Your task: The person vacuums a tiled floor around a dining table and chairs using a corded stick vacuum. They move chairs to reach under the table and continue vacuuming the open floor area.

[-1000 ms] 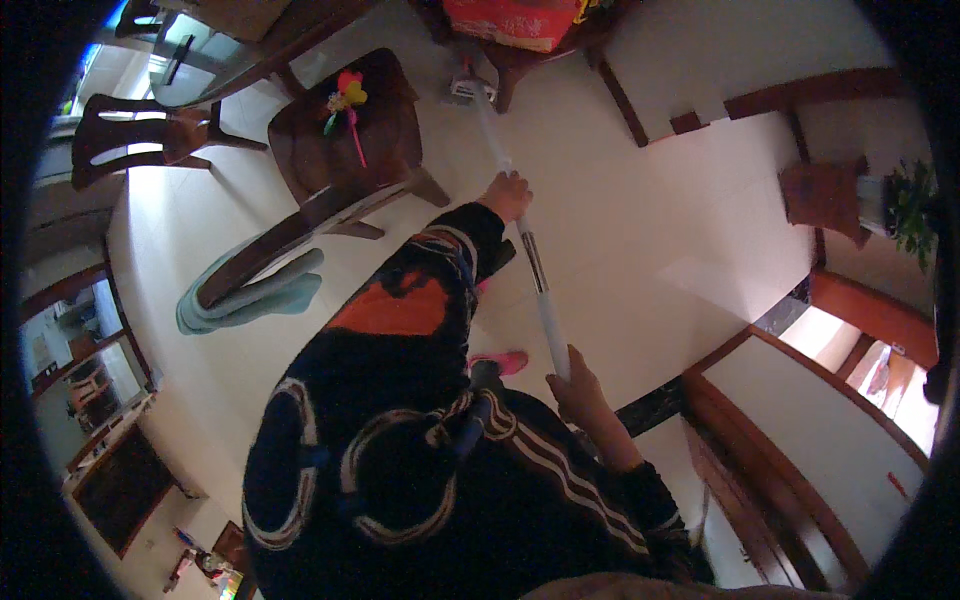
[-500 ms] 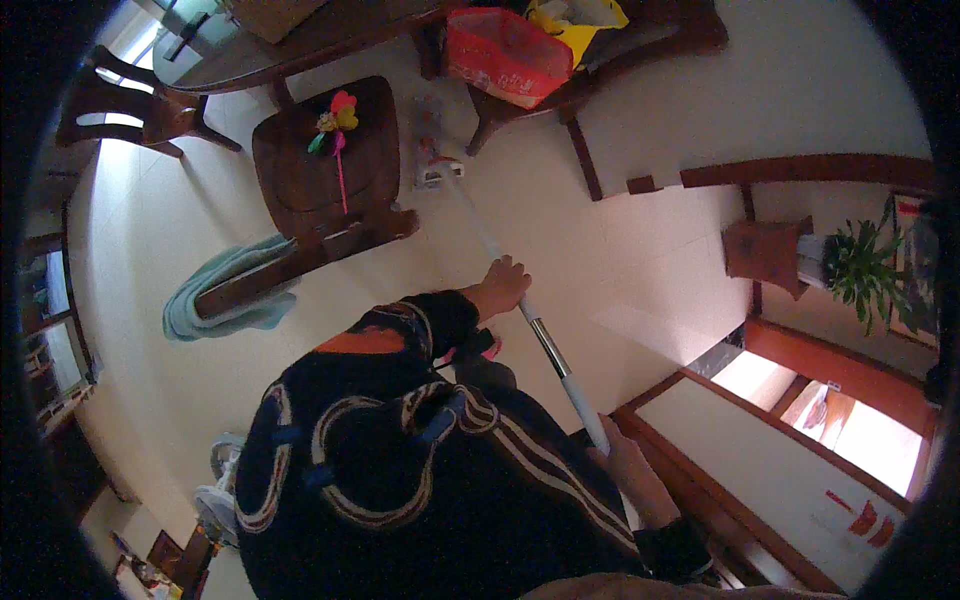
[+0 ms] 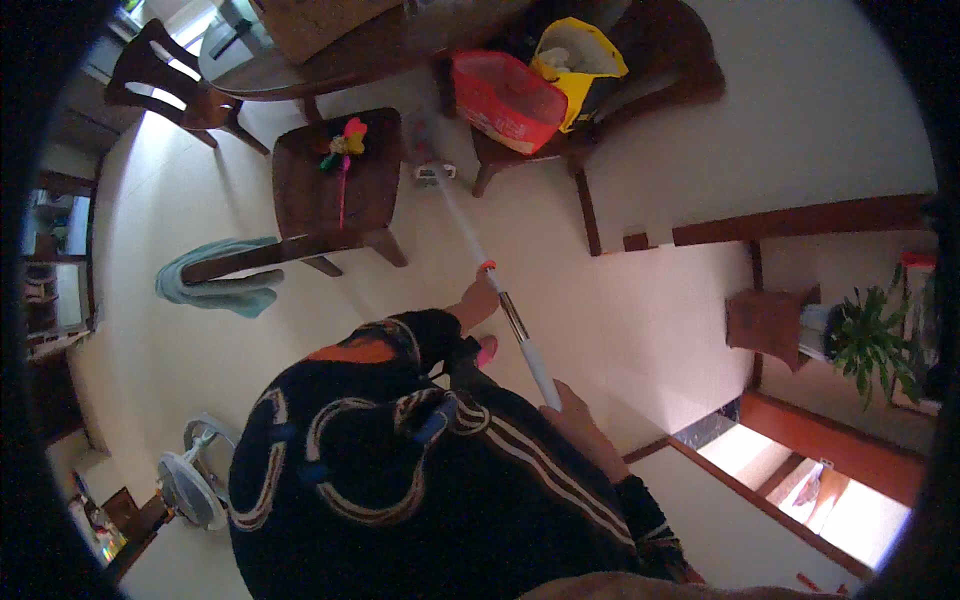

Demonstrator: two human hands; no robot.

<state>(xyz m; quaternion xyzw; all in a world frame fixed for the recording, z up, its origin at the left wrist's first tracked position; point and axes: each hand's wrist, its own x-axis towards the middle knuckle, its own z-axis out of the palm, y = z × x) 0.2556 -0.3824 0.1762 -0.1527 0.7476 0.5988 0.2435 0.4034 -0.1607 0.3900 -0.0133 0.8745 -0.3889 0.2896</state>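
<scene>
A long-handled mop with a white and silver pole [image 3: 541, 372] slants across the middle of the view. My left hand [image 3: 478, 301] is wrapped round the pole just below a red ring. Lower down, near the pole's upper end, my right hand [image 3: 585, 430] is closed on the white grip. The mop's head [image 3: 435, 174] rests on the pale tiled floor between two dark wooden chairs; its far part is dim and blurred. To its left, the near chair [image 3: 300, 185] carries a colourful flower-like toy [image 3: 346, 150] on a pink stick.
A blue-green towel [image 3: 215, 285] hangs over the near chair's back. On the other chair [image 3: 655, 85] sit a red bag [image 3: 508, 98] and a yellow bag [image 3: 575, 70]. A dark table [image 3: 385, 50] bears a cardboard box. A fan [image 3: 195, 480] stands lower left, a potted plant [image 3: 872, 345] at right.
The mop head has slid farther away, deeper between the chairs toward the table. Both hands have moved forward with the pole, still gripping it. My view has shifted a little.
</scene>
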